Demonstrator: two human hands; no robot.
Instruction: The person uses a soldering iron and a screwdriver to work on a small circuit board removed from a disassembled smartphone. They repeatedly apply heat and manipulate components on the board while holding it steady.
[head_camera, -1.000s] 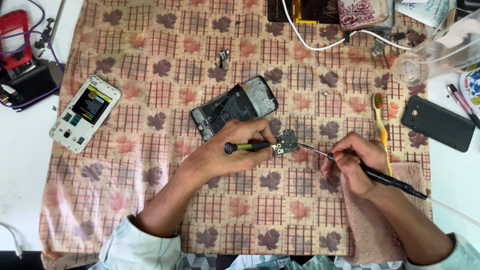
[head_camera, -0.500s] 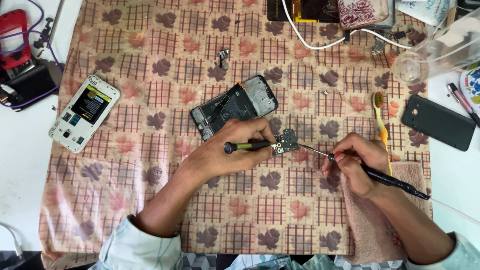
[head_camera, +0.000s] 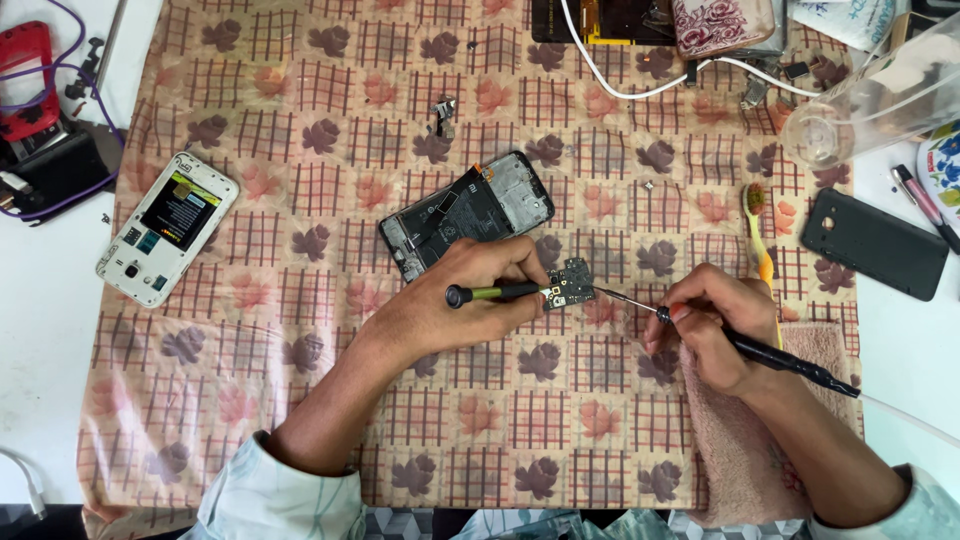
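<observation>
**Green-black board pinned between two tools**

Patterned cloth (head_camera: 300, 420), pinkish-brown with leaf prints and checks, spread over a white table (head_camera: 50, 400). Near its middle, a small circuit board (head_camera: 570, 288), lying flat on the cloth, between the two hands and just below an opened black phone (head_camera: 468, 212).

Left hand (head_camera: 450, 305) closed around a slim green-shafted tool (head_camera: 495, 293), knob end pointing left, working end laid rightward onto the board's left edge. Shaft nearly level across the view. Fingers curled over it, resting beside the board itself.

Right hand (head_camera: 710, 325) gripped pen-style around a black soldering iron (head_camera: 740, 345), thin metal tip reaching up and left to touch the board's right edge. Handle trailing down and right over a pink towel (head_camera: 750, 450), cord running off toward the table edge.

So: board to the right of the left hand, to the upper left of the right hand. Left hand nearer, almost on top of it; right hand set back by the length of the iron's tip. Two tool axes meeting at the board from opposite sides, one level, one slanting.

Around the edges: a white phone (head_camera: 165, 230) with back removed at left, a black phone cover (head_camera: 875, 242) at right, a toothbrush (head_camera: 760, 235) just above the right hand, white cables (head_camera: 620, 85) at top.
</observation>
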